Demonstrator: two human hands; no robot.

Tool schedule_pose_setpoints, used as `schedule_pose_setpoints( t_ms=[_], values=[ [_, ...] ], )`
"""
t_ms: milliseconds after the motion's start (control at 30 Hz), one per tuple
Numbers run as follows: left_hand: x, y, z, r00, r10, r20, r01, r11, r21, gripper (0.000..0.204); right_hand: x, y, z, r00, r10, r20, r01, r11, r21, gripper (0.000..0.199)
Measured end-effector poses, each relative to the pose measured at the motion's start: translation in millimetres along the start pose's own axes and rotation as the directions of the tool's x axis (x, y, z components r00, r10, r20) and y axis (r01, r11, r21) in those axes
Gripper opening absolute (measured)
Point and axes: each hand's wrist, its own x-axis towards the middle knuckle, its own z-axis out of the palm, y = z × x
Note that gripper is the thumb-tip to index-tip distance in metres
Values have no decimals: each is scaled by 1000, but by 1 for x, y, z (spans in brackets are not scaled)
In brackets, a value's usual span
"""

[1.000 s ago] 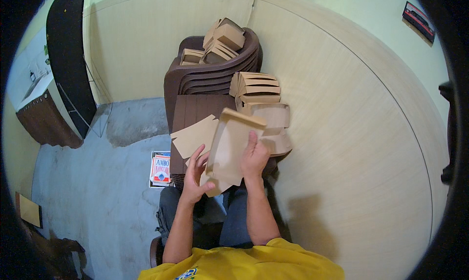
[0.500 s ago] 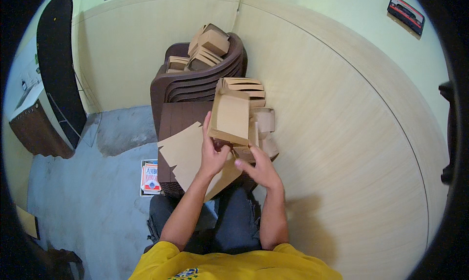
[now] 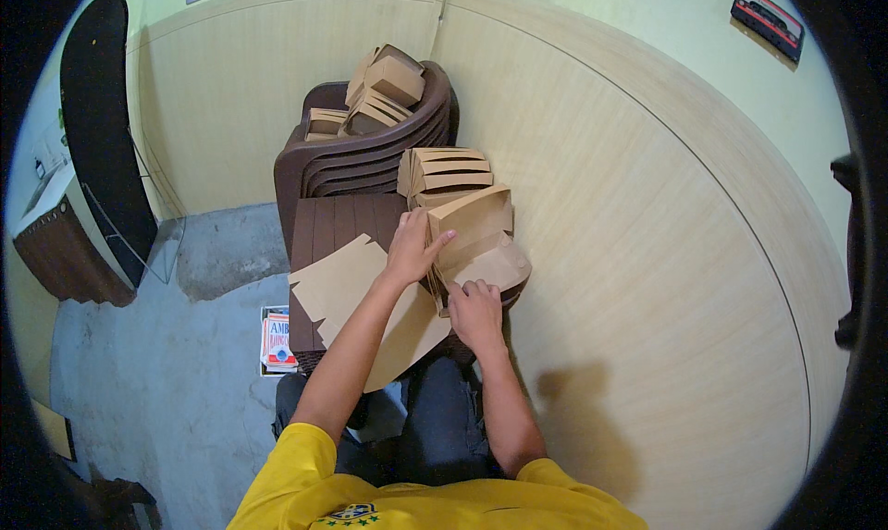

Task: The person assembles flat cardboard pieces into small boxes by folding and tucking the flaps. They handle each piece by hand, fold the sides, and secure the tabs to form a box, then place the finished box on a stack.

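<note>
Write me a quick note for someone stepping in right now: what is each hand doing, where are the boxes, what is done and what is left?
Left hand: fingers resting on the folded brown box on the stool, no closed grip.
Right hand: curled against the lower box on the same pile; whether it grips is unclear.
Done: folded boxes sit stacked just behind, with more on the stacked brown chairs.
Left: flat cardboard blanks lie unfolded on the stool under the left forearm.

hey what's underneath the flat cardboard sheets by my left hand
The flat cardboard sheets lie on a dark brown slatted seat, with the left hand at their right edge. How many sheets are stacked and what lies beneath them is covered.
</note>
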Motion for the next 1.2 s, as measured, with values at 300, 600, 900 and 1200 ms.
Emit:
schedule_pose_setpoints(
  t_ms=[300,600,900,1200],
  values=[
    [34,-23,10,984,85,159,-68,991,-114,72,22,-8,9,998,46,-52,-40,994,101,26],
    [9,-37,21,998,-59,-21,57,995,-82,81,18,6,25,986,25,163,-70,959,275,49],
    [-190,8,-39,936,-237,260,127,917,378,72,-1,8,39,996,39,82,-65,939,337,59],
    [-230,-24,-90,952,-176,249,38,879,475,27,-2,18,59,989,150,10,-141,900,412,46]
  ],
)
